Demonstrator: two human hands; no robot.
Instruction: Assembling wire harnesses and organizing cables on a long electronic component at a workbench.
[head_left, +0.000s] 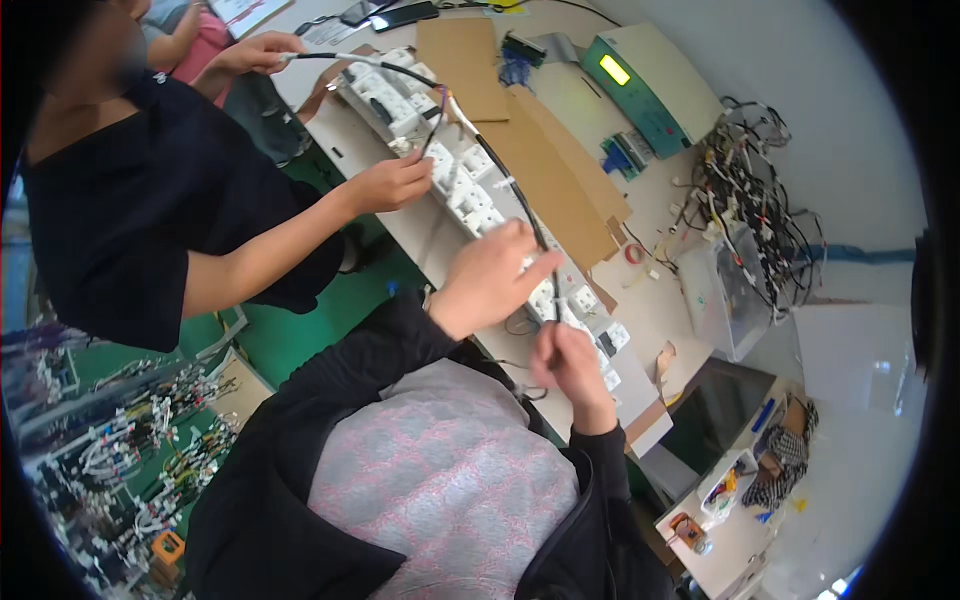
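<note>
A black-wrapped wire harness (513, 187) stretches along a long board (440, 225) fitted with rows of white connector blocks (468, 195). My left hand (490, 272) hovers over the middle of the board, thumb and fingers apart, beside the harness. Farther right and nearer to me, my right hand (572, 368) is closed where the near end of the harness reaches its fingertips; motion blurs them. Thin loose wires (530, 394) hang beside that hand. At the far left a co-worker's hand (262, 52) holds the other end, and their other hand (395, 183) pinches a branch wire.
Flat cardboard (545, 150) lies behind the board. Beyond it stand a green-and-beige tester (650, 90) with a lit display, and a clear bin (725, 300) heaped with wires. A tape roll (633, 254) is near the bin. The co-worker (120, 210) stands to my left.
</note>
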